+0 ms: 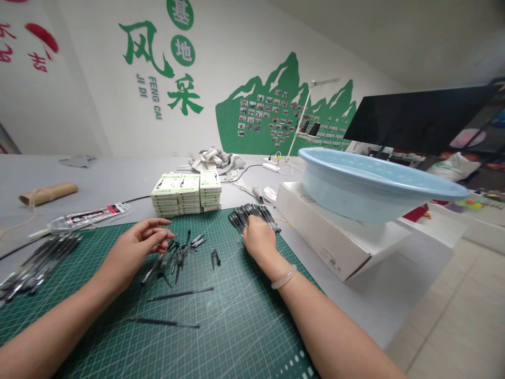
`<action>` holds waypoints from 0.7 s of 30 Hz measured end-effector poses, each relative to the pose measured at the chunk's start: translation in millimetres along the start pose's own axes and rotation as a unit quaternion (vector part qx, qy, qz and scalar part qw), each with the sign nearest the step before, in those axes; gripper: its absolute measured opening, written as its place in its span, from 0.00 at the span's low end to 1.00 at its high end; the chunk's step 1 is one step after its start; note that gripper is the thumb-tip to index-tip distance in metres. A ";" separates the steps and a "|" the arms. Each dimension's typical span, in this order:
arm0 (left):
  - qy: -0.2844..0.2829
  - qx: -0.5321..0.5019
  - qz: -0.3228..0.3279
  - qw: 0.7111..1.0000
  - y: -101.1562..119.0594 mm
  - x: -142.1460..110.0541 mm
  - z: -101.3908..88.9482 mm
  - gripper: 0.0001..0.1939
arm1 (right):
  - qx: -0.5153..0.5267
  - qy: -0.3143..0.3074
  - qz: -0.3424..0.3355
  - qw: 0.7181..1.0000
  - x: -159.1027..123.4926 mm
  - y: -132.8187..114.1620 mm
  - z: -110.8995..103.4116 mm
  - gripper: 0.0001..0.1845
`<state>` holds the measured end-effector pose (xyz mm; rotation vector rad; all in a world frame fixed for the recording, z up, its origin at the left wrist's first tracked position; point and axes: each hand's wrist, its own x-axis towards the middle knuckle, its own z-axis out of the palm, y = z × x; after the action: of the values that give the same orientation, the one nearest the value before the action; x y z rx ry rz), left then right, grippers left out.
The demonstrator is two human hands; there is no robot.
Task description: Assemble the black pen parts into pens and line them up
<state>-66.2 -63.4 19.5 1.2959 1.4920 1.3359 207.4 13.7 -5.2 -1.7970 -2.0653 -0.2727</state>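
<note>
My left hand [136, 250] hovers over the left of the cutting mat [236, 326], its fingers loosely bent and apart, with nothing visible in them. Just beside its fingertips lie black pen parts [179, 258], with small silvery tips [198, 240] and a short dark pair of pieces [215, 258] to their right. My right hand [260, 239] is closed at the near side of a row of black pens [246, 212]; its fingertips are hidden, and a clear piece shows faintly by them. Two thin dark refills [181, 293] lie across the mat nearer to me.
Clear pen barrels [43, 260] are piled at the left. Stacked small white-green boxes [187, 192] stand behind the mat. On the right a blue basin [355, 184] rests on a white carton [327, 237]. A bamboo piece [49, 193] lies far left.
</note>
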 end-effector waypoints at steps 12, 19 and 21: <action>0.135 0.546 -0.042 0.826 10.3 26.2 -115.5 0.20 | -0.012 -0.003 -0.020 1.000 -0.7 -2.2 -3.2 0.06; 0.103 0.616 -0.160 0.764 -21.9 26.3 -145.0 0.19 | 0.003 0.018 -0.040 0.999 -2.4 -5.5 -5.3 0.05; 0.101 0.619 -0.168 0.761 -26.8 27.6 -140.1 0.19 | 0.009 0.026 -0.044 0.999 -2.9 -6.2 -5.1 0.05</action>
<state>-211.4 -67.8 22.1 1.4556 2.7886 0.0794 202.4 8.1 -1.2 -1.6722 -2.1066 -0.3215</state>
